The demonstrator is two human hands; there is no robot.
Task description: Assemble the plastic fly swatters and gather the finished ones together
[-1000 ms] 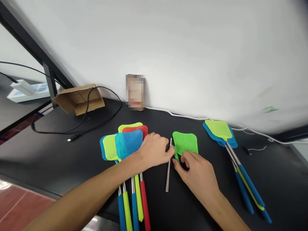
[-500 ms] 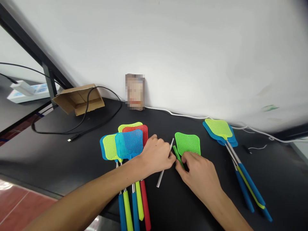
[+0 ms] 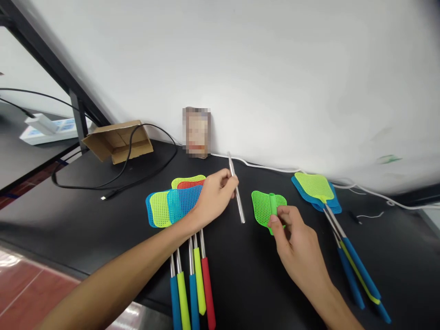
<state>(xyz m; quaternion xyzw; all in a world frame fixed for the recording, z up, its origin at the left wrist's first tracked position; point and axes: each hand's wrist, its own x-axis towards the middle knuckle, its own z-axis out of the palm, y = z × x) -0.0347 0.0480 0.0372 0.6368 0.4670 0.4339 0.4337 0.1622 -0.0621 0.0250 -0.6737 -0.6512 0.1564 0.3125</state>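
Observation:
Between thumb and fingers, my left hand [image 3: 219,191] pinches a slim silver metal rod [image 3: 239,206], tilted and raised off the table. My right hand [image 3: 298,233] grips a green tubular handle [image 3: 272,203], its open end pointing up. Behind that handle lies a green mesh fly swatter head [image 3: 261,211] on the black table, partly hidden by the fingers. Under and beside my left forearm is a group of fly swatters with blue [image 3: 185,204], yellow-green and red heads; their silver shafts and coloured grips point toward me.
More swatters, yellow-green [image 3: 314,185] and blue, are stacked at the right. An open cardboard box [image 3: 132,149] and a black cable [image 3: 137,176] lie at back left. A blurred box [image 3: 196,133] leans against the white wall. A white cable [image 3: 261,166] runs along the wall's base.
Both hands have lifted their pieces off the table. The rod has risen and moved away from me in my left hand; the green handle has turned upright in my right.

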